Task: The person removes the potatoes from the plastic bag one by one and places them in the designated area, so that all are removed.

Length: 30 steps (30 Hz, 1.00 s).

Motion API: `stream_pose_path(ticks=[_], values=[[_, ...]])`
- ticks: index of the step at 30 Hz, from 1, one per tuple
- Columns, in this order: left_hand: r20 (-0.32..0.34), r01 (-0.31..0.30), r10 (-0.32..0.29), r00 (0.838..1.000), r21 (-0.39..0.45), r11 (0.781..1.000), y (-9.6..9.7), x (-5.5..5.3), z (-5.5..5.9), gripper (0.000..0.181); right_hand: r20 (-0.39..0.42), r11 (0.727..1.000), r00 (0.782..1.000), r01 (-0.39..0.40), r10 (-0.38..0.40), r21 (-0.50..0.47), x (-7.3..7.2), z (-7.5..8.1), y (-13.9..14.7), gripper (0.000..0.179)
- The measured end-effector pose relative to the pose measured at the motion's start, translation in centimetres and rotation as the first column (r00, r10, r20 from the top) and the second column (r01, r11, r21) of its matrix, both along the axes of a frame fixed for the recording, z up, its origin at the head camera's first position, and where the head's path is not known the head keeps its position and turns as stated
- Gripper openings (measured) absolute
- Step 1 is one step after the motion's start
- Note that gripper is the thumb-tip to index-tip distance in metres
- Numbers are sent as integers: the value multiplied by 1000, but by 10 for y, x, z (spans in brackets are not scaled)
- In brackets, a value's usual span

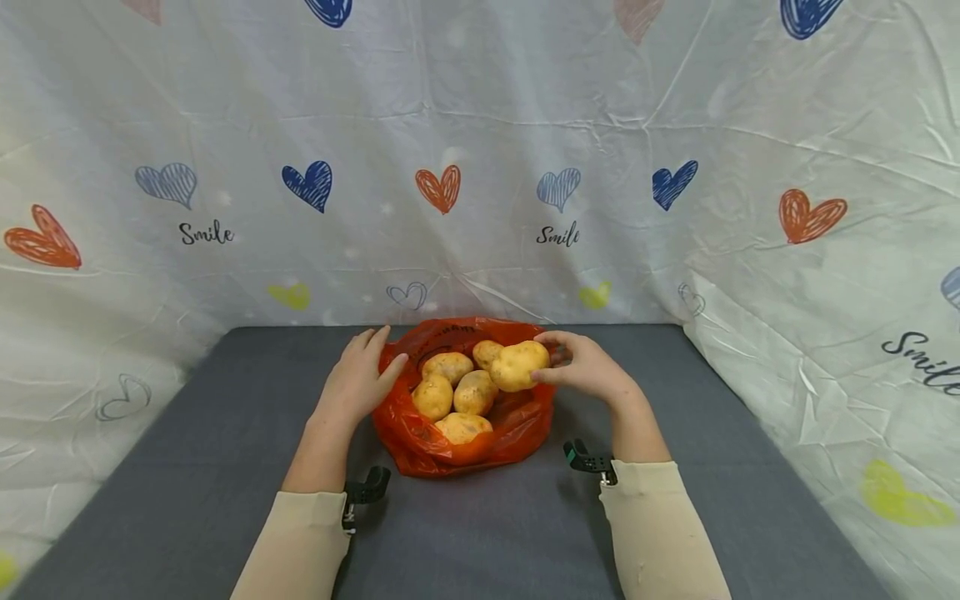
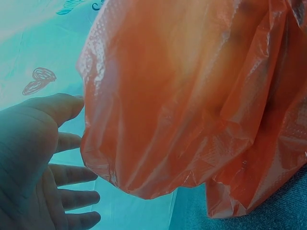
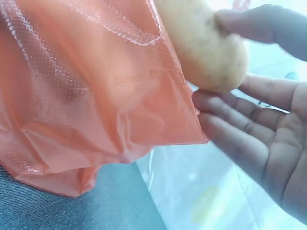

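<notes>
A red plastic bag [image 1: 465,458] stands with its mouth wide, and several potatoes [image 1: 476,392] lie inside it. At the bag's right rim, my right hand [image 1: 588,365] grips one larger potato [image 1: 519,367] between thumb and fingers. That potato [image 3: 211,52] shows up close in the right wrist view, where some fingertips are right at the bag's edge. My left hand [image 1: 360,373] is beside the bag's left rim, its fingers spread and holding nothing. In the left wrist view the left hand's fingertips are close to the bag's side [image 2: 144,120].
The bag is near the back of a dark grey table [image 1: 480,533]. Behind it hangs a white curtain [image 1: 487,275] printed with hearts and words, which also runs along both sides. Each wrist carries a small black camera mount [image 1: 367,486] near the sleeve.
</notes>
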<state>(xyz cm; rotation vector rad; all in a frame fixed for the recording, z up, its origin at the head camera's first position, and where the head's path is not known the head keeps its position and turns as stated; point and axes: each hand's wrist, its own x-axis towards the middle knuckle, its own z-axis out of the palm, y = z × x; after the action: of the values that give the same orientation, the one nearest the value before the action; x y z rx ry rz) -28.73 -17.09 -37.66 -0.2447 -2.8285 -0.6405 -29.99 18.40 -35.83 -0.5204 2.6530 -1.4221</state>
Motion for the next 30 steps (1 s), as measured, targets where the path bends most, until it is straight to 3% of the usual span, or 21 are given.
stream_pose_path(ticks=[15,22,30], values=[[0,-8,8,1000,-2,1000,0,-1,-1,69,-83,991,991,102,-109,-86,2,9,13,60],[2,-10,10,1000,1,1000,-1,0,0,69,-121,963,962,225,-244,-149,-1,11,23,67],[2,-5,5,1000,0,1000,-1,1,0,68,-74,919,928,345,-364,-190,-3,7,39,73]])
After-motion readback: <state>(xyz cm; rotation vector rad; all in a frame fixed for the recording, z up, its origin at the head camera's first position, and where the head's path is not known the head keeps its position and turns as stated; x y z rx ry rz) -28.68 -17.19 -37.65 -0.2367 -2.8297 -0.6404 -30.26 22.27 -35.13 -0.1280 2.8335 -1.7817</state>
